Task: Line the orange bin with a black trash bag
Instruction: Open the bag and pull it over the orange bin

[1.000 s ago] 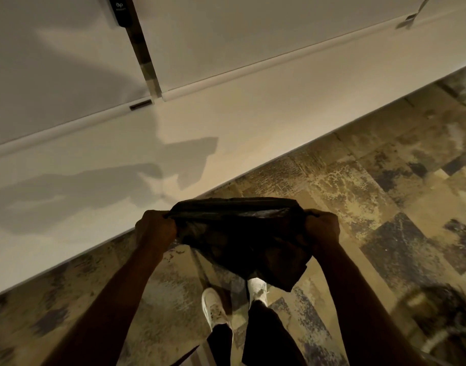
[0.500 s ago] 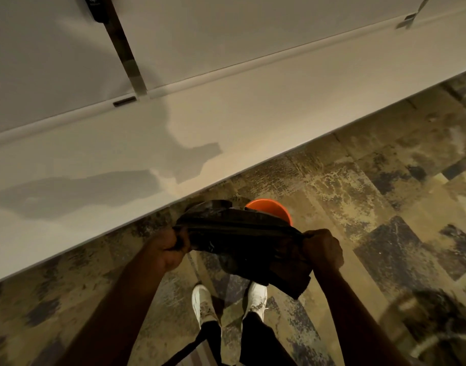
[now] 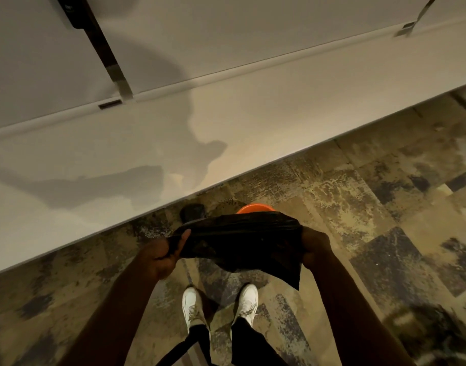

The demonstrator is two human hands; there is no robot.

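The person stands on a patterned carpet (image 3: 358, 202) beside a pale desk (image 3: 226, 122), holding a black bag (image 3: 242, 247) stretched between both hands above white shoes (image 3: 192, 310). The left hand (image 3: 163, 256) pinches the bag's left edge, thumb on top and fingers curled beneath. The right hand (image 3: 315, 247) is closed around the bag's right edge. The bag hangs slack, one corner drooping low on the right. Just beyond its top edge, a sliver of the orange bin (image 3: 254, 208) shows on the floor near the desk's edge, mostly hidden by the bag.
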